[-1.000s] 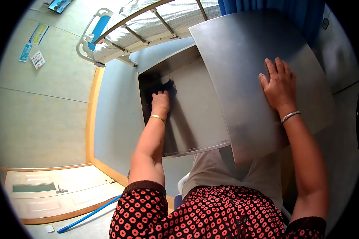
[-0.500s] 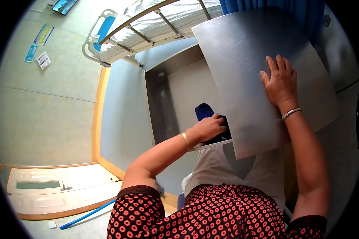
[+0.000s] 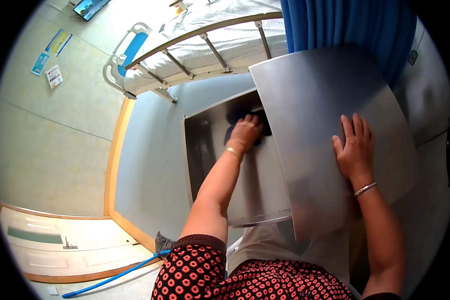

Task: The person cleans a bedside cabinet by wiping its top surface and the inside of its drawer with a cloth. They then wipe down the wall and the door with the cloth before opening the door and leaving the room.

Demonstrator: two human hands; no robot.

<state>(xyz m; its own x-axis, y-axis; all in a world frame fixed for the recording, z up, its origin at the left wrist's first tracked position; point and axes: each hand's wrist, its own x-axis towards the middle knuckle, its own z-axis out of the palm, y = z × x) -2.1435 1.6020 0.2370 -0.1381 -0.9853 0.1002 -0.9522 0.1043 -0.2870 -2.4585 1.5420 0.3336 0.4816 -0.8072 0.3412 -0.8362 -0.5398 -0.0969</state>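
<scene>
My left hand (image 3: 246,132) reaches into a shallow stainless-steel cabinet compartment (image 3: 199,145), near its far wall. Its fingers are bent over a dark blue cloth (image 3: 234,118), pressing it to the pale inner bottom. Part of the cloth is hidden beneath the hand. On top of the smooth metal lid (image 3: 312,100), which covers the compartment's right side, my right hand (image 3: 356,150) lies flat with its fingers stretched out.
Beyond the compartment stands a bed with a side rail (image 3: 205,37). A blue curtain (image 3: 345,25) hangs behind the lid. A mop with a blue handle (image 3: 112,275) lies near the door (image 3: 70,245) at the lower left.
My left hand has moved the cloth from the near edge of the compartment to its far side. The right hand stays on the lid, while the whole view has shifted.
</scene>
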